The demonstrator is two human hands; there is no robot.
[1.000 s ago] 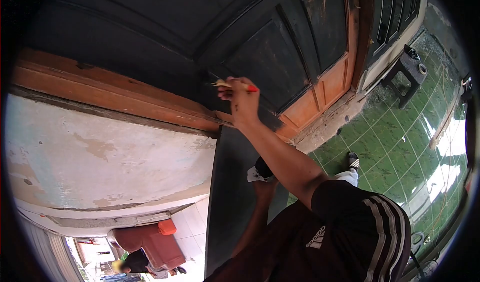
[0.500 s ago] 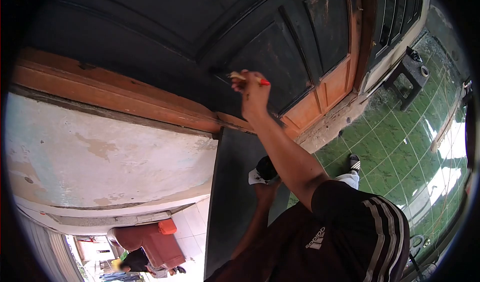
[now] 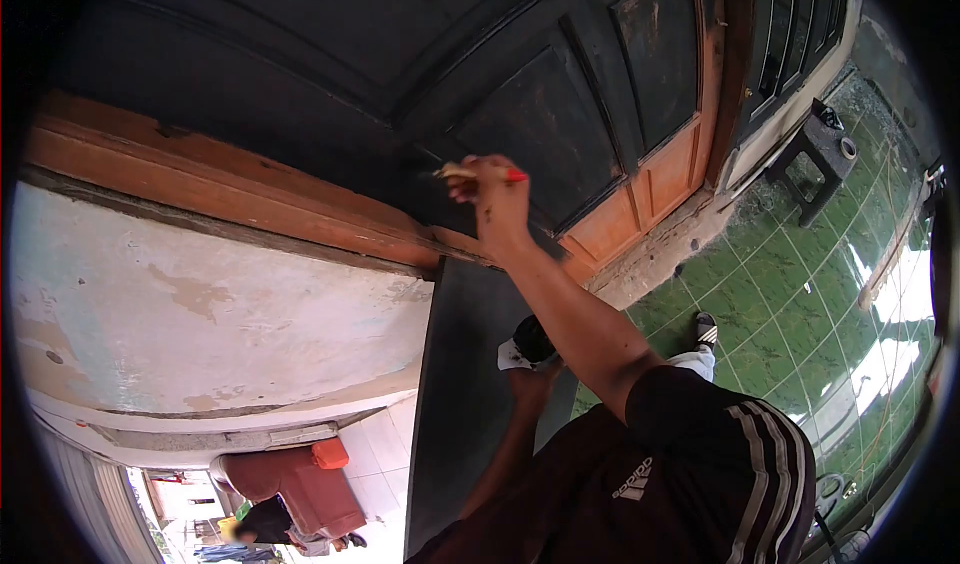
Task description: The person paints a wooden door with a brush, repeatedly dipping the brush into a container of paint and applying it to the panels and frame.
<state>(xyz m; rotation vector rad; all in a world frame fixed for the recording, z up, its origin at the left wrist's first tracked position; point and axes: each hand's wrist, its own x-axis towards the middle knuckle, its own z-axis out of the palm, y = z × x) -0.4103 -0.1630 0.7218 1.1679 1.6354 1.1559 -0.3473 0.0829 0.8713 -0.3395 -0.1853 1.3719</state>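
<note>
My right hand [image 3: 498, 194] is closed around a paintbrush [image 3: 456, 172] with a pale handle and a red end. Its bristles are blurred against the dark-coated panelled door [image 3: 520, 114]. Lower down, my left hand [image 3: 530, 382] grips a paint container [image 3: 535, 337] with a black interior and a white outside, partly hidden behind my right forearm. Along the door's lower part and frame, orange-brown wood [image 3: 600, 226] shows beside the black coat.
A dark door leaf [image 3: 465, 364] stands beside my left arm. The peeling white wall [image 3: 230, 324] is at left. On the green tiled floor [image 3: 750, 294] stands a dark stool [image 3: 815, 159] with a tape roll [image 3: 848, 149]. A person [image 3: 265, 524] is by a red sofa [image 3: 310, 489].
My right hand and the paintbrush have moved slightly down and left across the door. My left hand keeps the paint container in nearly the same place.
</note>
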